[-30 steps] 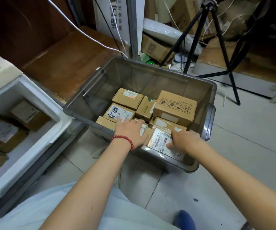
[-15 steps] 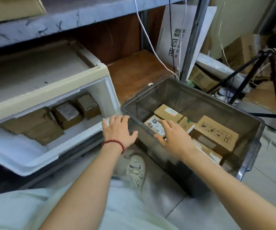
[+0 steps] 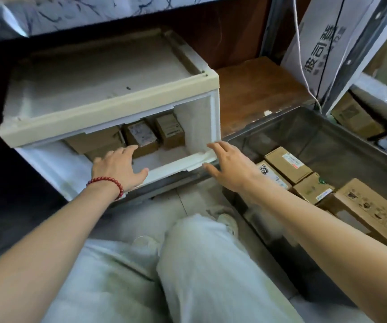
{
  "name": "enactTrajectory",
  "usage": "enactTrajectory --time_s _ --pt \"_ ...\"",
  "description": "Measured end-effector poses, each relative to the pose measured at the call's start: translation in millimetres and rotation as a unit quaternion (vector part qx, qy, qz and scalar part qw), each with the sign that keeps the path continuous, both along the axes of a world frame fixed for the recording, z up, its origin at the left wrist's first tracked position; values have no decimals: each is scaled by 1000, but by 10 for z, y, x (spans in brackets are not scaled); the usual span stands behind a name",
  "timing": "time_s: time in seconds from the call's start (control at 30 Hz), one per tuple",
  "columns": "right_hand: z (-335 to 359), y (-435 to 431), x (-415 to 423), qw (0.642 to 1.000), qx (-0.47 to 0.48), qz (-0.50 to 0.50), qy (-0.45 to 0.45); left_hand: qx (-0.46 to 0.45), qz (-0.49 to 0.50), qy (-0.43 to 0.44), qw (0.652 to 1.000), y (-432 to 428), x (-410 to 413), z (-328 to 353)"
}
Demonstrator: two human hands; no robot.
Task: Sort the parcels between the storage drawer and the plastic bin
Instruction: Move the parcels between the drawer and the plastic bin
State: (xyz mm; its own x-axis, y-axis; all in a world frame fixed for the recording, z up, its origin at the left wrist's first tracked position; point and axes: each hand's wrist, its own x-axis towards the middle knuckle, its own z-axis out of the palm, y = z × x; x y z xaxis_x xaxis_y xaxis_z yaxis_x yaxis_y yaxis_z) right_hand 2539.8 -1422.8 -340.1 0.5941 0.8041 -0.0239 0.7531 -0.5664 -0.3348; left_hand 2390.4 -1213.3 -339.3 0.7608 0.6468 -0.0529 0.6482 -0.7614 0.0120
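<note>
The cabinet frame hides the upper parts of the parcels in the storage drawer, and their labels are too blurred to read. The plastic bin and its largest parcel are cut off by the right edge; the right forearm covers part of one labelled parcel

Your storage drawer is matt white plastic, set under a cream plastic frame. Right of the drawer, the plastic bin is smooth, grey and half see-through. The parcels in it are matt brown cardboard with white paper labels. Behind the bin lies a brown wooden board. Your bracelet has glossy red beads, and your trousers are pale cloth.
</note>
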Motion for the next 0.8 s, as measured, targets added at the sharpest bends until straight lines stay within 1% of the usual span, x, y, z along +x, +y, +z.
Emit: enactTrajectory --time_s 0.07,0.2,0.33,0.43,0.53,0.6,0.7,0.8 --pt "-48 240 55 1000 -7 19 6 -27 -3 11 1000 132 48 15" --pt "-214 711 234 998 -12 54 1 -31 -16 18 999 373 230 -149" --pt "-532 1169 506 998 -32 52 8 -41 -1 19 999 635 558 -469" --pt "-815 1480 730 997 -51 39 31 -46 8 16 999 847 843 -784" --pt "-1083 1784 947 995 -68 40 66 -4 3 21 1000 1051 1065 -1152" --pt "-1238 1953 1056 994 -48 28 91 17 -9 27 999 1159 1197 -1376" --pt "-1420 2137 1205 993 19 -20 117 6 -8 25 1000 1281 1410 -1643" --pt "-1539 2341 1359 988 32 -45 144 12 -17 -5 1000 1391 1616 -1820"
